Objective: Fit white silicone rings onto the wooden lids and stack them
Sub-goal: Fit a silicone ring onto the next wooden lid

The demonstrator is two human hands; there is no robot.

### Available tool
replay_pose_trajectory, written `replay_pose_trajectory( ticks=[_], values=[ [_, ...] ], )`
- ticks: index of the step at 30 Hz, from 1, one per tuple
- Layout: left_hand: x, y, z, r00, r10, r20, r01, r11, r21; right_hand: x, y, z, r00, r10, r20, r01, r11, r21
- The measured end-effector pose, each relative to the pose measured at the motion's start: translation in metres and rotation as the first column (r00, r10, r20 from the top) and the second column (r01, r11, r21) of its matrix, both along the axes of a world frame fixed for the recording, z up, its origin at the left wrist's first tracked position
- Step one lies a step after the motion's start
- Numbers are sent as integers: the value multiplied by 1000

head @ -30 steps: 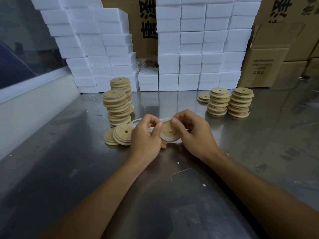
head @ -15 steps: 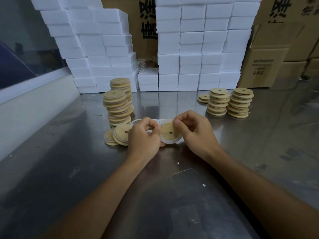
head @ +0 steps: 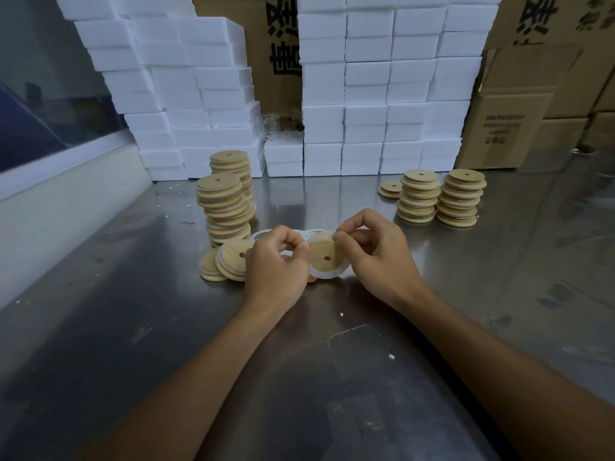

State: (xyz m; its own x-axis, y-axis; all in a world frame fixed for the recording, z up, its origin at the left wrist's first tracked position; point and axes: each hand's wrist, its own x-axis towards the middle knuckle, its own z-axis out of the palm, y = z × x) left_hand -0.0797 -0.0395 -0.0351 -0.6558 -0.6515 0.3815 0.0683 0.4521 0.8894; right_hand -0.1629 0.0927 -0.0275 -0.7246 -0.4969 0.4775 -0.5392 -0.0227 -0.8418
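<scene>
A round wooden lid [head: 326, 257], pale and grained with a small hole near its middle, is held tilted just above the steel table [head: 332, 377], its face turned toward the camera. A white silicone ring [head: 327, 273] shows as a band along the lid's lower edge and part of its upper edge; whether it sits fully in place cannot be told. The left hand [head: 278, 264] curls its fingers round the lid's left edge. The right hand [head: 379, 257] pinches the lid's top right rim, thumb and forefinger closed on the ring there.

Just behind the lid, loose white rings [head: 266, 235] lie flat on the table. To the lid's left, two ringed lids [head: 229, 261] lean against each other beside two tall stacks of lids [head: 223, 207], one behind the other, with white bands showing between some layers. Well to the lid's right and farther back stand two shorter stacks of plain lids [head: 439, 201], with a low pile [head: 391, 189] at their left.

The table is scuffed, reflective metal dotted with white crumbs. Behind the lid, along the table's far edge, rises a wall of white foam blocks [head: 366, 94], with printed cardboard boxes [head: 519, 108] behind and to its right. To the lid's far left runs a pale ledge [head: 66, 181] under a dark window.
</scene>
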Motion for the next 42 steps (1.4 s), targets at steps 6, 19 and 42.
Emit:
replay_pose_trajectory(
  ticks=[6,19,42],
  values=[
    [-4,-5,-3,1000,-9,19,8,999,50,-5,3,0,990,-47,-136,54,997,53],
    [-1,-3,-2,1000,-28,9,27,995,100,-5,4,3,998,-34,47,30,997,68],
    [5,2,0,1000,23,1,-22,957,-291,-11,8,3,997,-22,-68,32,988,153]
  ],
)
